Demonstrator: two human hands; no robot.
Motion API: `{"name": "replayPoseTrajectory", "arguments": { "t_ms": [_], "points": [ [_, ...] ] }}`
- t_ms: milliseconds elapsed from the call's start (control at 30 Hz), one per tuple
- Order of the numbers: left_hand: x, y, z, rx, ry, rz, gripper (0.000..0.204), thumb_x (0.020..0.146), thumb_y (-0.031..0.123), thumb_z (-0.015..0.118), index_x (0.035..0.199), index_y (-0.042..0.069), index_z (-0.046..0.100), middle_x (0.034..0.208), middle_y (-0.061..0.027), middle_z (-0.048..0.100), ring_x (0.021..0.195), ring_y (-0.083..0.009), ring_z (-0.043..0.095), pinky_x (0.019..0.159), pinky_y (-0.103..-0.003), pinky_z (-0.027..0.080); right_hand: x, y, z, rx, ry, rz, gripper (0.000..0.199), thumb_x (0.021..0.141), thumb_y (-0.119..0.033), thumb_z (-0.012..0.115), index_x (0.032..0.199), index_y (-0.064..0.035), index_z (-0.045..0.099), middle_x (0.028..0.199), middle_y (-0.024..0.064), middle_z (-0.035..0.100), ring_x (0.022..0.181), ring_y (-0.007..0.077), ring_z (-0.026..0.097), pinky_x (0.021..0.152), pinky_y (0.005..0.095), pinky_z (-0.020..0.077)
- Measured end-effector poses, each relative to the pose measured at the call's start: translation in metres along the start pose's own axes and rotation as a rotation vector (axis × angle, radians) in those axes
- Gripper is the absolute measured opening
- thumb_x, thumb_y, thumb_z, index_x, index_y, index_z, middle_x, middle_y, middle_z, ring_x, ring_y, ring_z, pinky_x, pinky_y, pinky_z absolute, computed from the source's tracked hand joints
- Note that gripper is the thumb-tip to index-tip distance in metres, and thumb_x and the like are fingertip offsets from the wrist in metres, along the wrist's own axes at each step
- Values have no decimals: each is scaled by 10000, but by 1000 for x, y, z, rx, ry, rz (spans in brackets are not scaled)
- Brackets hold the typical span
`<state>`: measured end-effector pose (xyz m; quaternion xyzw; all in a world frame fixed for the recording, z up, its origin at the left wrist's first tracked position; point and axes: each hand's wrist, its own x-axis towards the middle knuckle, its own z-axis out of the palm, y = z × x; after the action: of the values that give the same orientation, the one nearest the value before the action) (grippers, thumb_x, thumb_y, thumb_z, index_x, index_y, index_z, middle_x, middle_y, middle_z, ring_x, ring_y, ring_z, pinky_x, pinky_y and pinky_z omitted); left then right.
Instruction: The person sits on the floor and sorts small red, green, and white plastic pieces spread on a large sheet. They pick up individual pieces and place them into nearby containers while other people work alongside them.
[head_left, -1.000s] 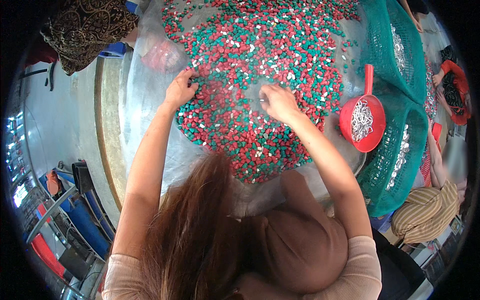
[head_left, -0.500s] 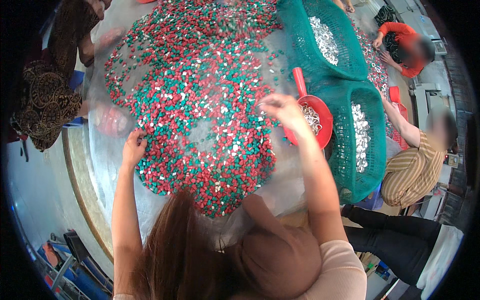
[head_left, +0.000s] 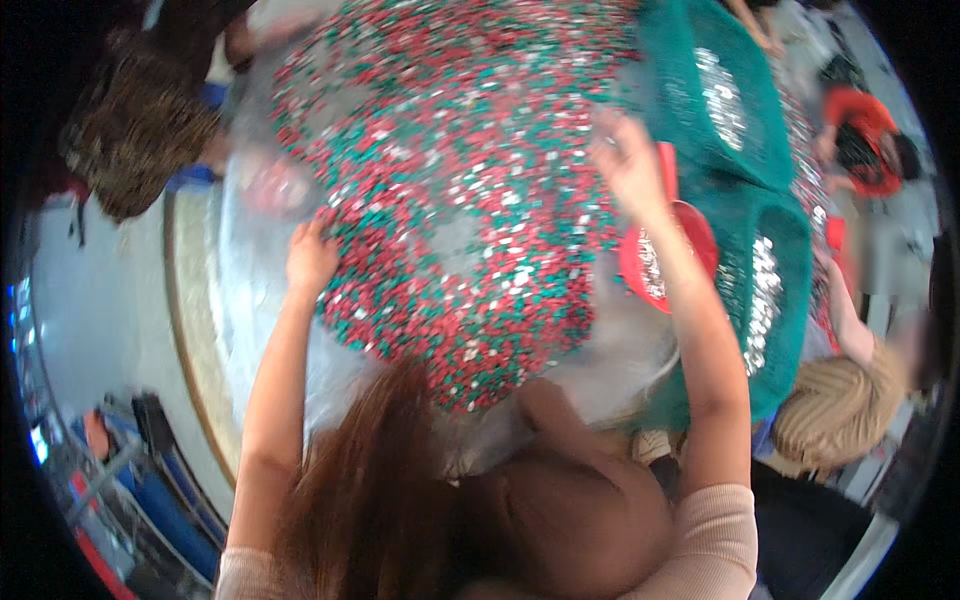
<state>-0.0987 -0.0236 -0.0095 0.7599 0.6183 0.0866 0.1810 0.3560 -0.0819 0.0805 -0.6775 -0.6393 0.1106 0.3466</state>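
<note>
A wide pile of small red, green and white pebble-like pieces covers the table in front of me. At its left edge is my left hand, its fingers curled in against the pieces; what they hold, if anything, is hidden. Beyond the pile's right side hovers my right hand, fingers drawn together around a small greyish spot too blurred to name. Just beside that wrist lies a red round pan holding silvery ring-like pieces, partly covered by my forearm.
Two green mesh baskets stand right of the pile, with shiny silvery pieces inside. A clear bag of reddish pieces sits at the left. Other people are around the table, one in orange and one in stripes.
My view has shifted, so the scene sits further right and is smeared. My right hand has moved away from me, from beside the red pan to near its handle. My left hand stays at the pile's edge.
</note>
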Motion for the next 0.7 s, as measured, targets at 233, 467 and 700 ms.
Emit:
{"name": "replayPoseTrajectory", "arguments": {
  "t_ms": [233, 467, 700],
  "points": [
    [10, 48, -6, -170, -287, -120, 366, 784, 182, 541, 1117, 46, 605, 1008, -206, 640, 964, -365, 605, 879, -408, 469, -137, -162, 206, 476, -921, -481, 546, 838, -219, 581, 1339, -103, 394, 1398, 140, 374, 1292, 317, 357, 1053, 419, 328],
    [34, 53, -27, -762, -427, -102, 319, 879, 168, 539, 1174, 54, 586, 1052, -60, 642, 965, -148, 581, 840, -293, 455, -48, -124, 241, 260, -1018, -132, 630, 918, -473, 411, 1450, -226, 183, 1402, 156, 380, 1199, 333, 473, 994, 422, 389],
    [41, -9, -39, -678, -185, -229, 277, 860, 169, 548, 1100, 64, 635, 1005, -96, 674, 958, -170, 618, 850, -288, 457, 30, -53, 215, 565, -568, 75, 697, 933, -360, 499, 1457, -88, 128, 1509, 162, 145, 1382, 284, 187, 1108, 380, 206]
  ]
}}
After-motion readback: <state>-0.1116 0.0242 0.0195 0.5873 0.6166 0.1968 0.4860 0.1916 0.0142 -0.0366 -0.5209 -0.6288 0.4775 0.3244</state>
